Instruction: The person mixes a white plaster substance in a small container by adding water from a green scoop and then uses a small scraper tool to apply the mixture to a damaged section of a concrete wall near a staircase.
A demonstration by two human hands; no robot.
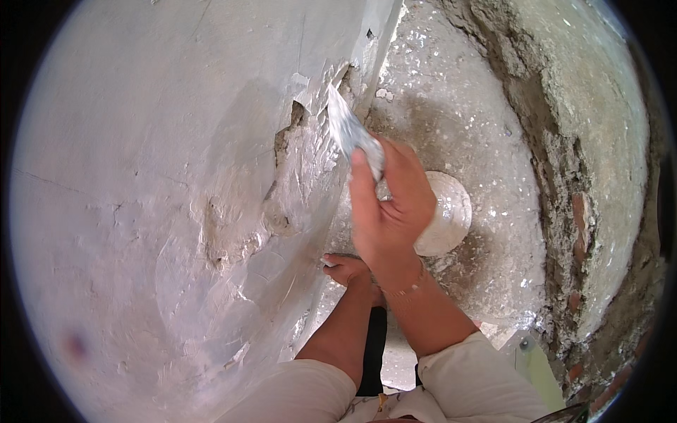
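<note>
My right hand [395, 201] is closed around a putty knife [347, 127] smeared white, its blade blurred and pointing up and to the left. The blade's tip is at a damaged patch [307, 151] on the grey-white plastered wall [176, 127]. Rough, ridged white filler shows there, beside dark broken holes. Lower down, near the wall's base, my left hand [345, 269] is curled closed, with a small whitish bit at its fingertips. My right forearm partly hides it, and what it grips cannot be made out.
A round white container or lid [451, 215] stands on the speckled grey floor [486, 134], right of my right hand. Farther right runs a crumbling edge [557, 162] with exposed brick. A pale greenish object [537, 366] lies at the lower right.
</note>
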